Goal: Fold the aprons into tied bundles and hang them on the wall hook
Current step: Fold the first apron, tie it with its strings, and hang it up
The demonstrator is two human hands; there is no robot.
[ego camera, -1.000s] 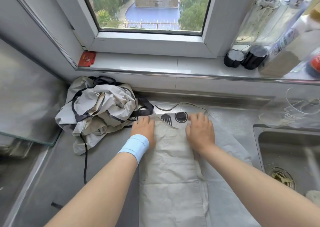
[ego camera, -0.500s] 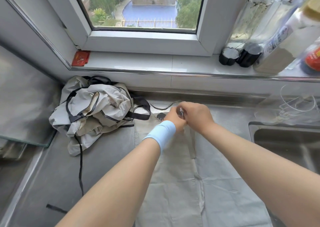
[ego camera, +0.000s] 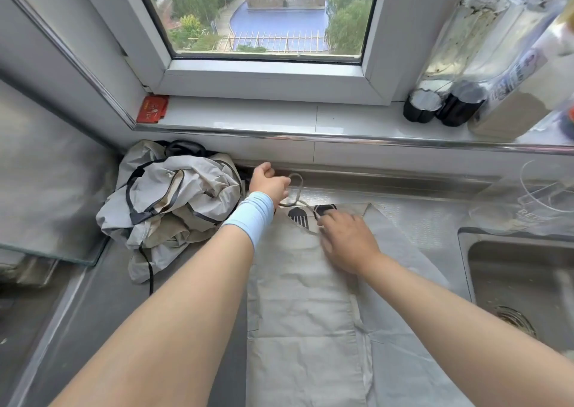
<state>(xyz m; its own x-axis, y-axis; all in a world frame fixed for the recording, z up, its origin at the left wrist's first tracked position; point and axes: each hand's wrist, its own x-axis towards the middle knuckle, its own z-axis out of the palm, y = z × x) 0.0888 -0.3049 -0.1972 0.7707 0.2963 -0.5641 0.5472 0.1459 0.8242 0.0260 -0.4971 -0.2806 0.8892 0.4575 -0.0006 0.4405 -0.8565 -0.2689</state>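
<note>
A beige apron (ego camera: pixel 302 307) lies folded lengthwise on the steel counter, its top end with black printed shapes pointing toward the window. Its thin neck strap (ego camera: pixel 295 194) loops up off that top edge. My left hand (ego camera: pixel 268 184), with a light blue wristband, grips the strap near the back wall and holds the loop raised. My right hand (ego camera: pixel 344 240) rests on the apron's top edge with its fingertips pinching the strap where it meets the fabric. A second apron (ego camera: pixel 167 201), grey with black ties, lies crumpled to the left.
A sink (ego camera: pixel 521 285) is set into the counter on the right, with a clear plastic container (ego camera: pixel 534 198) behind it. Dark bottles (ego camera: pixel 444 105) and a red packet (ego camera: pixel 152 108) stand on the windowsill. A glass stove top (ego camera: pixel 46 189) lies at the left.
My hands were pressing flat on the folded apron, then met at its top edge. Now my left hand has pulled the strap up and back to the left, while my right stays on the apron.
</note>
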